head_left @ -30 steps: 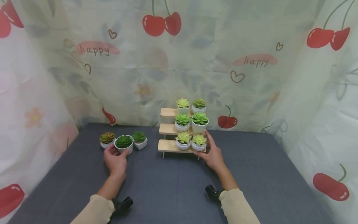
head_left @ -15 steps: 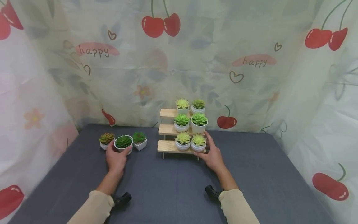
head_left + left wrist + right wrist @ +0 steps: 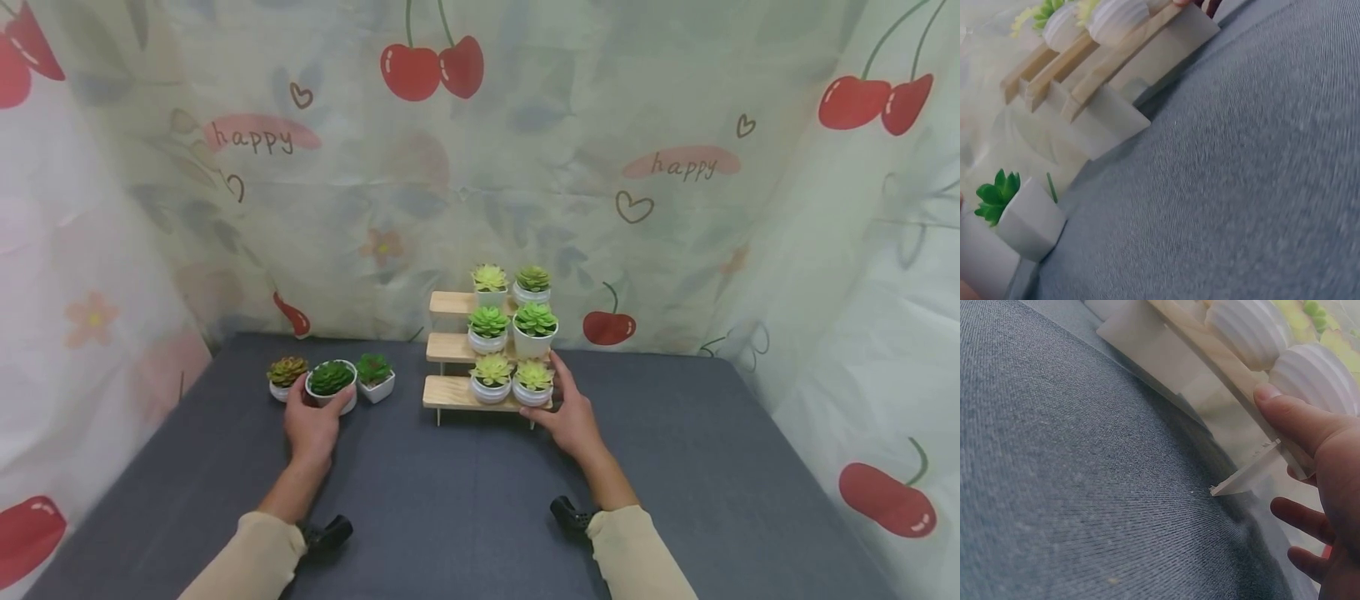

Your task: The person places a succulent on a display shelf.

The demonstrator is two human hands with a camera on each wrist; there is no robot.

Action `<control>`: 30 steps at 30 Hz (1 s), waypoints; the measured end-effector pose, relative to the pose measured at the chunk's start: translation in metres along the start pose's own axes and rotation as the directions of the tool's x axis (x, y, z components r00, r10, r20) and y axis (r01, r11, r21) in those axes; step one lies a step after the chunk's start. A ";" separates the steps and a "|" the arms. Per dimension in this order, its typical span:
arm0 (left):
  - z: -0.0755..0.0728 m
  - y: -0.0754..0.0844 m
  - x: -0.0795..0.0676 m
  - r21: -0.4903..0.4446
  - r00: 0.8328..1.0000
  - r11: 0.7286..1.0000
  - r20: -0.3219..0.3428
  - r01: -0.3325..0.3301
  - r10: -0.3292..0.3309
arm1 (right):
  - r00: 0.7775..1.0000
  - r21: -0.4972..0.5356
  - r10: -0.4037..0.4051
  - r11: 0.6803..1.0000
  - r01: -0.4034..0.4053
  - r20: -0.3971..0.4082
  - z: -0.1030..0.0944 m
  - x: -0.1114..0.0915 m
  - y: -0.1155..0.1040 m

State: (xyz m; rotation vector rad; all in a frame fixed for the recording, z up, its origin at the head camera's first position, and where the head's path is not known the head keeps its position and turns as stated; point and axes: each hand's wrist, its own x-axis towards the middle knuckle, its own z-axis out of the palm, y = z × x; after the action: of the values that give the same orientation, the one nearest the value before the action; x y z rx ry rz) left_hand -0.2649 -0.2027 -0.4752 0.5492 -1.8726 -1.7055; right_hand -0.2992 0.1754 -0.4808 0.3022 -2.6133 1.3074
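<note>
My left hand (image 3: 312, 427) grips a round white pot with a dark green succulent (image 3: 332, 380), thumb on its right side, fingers round its left. Left of it stands a pot with a brownish succulent (image 3: 287, 375); to the right is a square white pot with a green succulent (image 3: 375, 377). A three-tier wooden plant stand (image 3: 448, 390) carries several potted succulents on the right half of its shelves. My right hand (image 3: 572, 421) pinches the right end of the lowest shelf, its thumb (image 3: 1285, 412) on the front edge beside a ribbed white pot (image 3: 1316, 378).
Dark grey cloth (image 3: 472, 508) covers the table. A cherry-printed curtain (image 3: 510, 200) hangs behind and along both sides. Black wrist cameras are strapped at the left cuff (image 3: 273, 546) and the right cuff (image 3: 633, 533).
My left hand has shifted slightly right and closer around the round pot, which stays about where it was. My right hand keeps its place on the stand.
</note>
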 end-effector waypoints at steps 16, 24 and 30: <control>0.011 0.033 -0.018 -0.081 0.983 0.980 0.001 -0.182 0.183 | 1.000 -0.001 -0.007 1.000 0.007 -0.004 0.000 -0.001 0.000; 0.025 0.043 -0.041 -0.036 0.958 0.965 0.114 -0.260 0.262 | 1.000 -0.003 0.000 1.000 0.000 0.000 0.000 0.000 0.000; 0.037 0.044 -0.052 -0.047 0.933 0.962 0.236 -0.268 0.272 | 1.000 -0.003 0.002 1.000 -0.002 -0.002 0.000 0.000 -0.001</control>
State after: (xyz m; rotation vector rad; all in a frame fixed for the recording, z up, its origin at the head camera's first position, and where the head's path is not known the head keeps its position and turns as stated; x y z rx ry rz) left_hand -0.2454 -0.1368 -0.4398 0.0717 -1.9935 -1.6557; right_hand -0.2988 0.1750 -0.4801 0.2976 -2.6147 1.3041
